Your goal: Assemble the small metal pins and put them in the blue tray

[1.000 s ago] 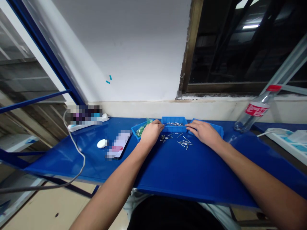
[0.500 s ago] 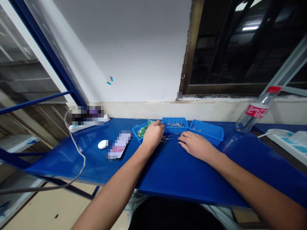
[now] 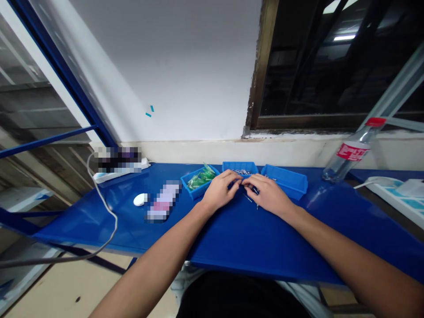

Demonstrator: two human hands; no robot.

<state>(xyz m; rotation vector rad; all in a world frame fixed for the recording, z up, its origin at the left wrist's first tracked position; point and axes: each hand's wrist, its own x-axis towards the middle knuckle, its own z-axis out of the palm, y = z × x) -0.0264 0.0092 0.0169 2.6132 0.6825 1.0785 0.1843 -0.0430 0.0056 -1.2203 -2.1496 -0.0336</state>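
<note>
My left hand (image 3: pixel 222 189) and my right hand (image 3: pixel 267 194) meet fingertip to fingertip just in front of the bins. Both are closed in a pinch, and whatever lies in the fingers is too small or hidden to make out. Beneath my right fingers, thin metal pins (image 3: pixel 247 197) lie on the table, partly covered. Behind the hands, the middle blue bin (image 3: pixel 228 166) contains several slim silvery metal pieces (image 3: pixel 241 171). Green plastic packets (image 3: pixel 201 177) fill the left blue bin (image 3: pixel 195 193). A few metal pieces show in the right blue bin (image 3: pixel 291 179).
A phone (image 3: pixel 164 201) and a white round case (image 3: pixel 140 199) lie on the blue table (image 3: pixel 225 243) at left. Behind them is a power strip (image 3: pixel 122 171) with a cable. At right stand a plastic bottle (image 3: pixel 353 152) and another white strip (image 3: pixel 394 194).
My left hand has moved right, away from the left bin, uncovering the green packets. The right hand has curled its fingers, and the two hands have come together.
</note>
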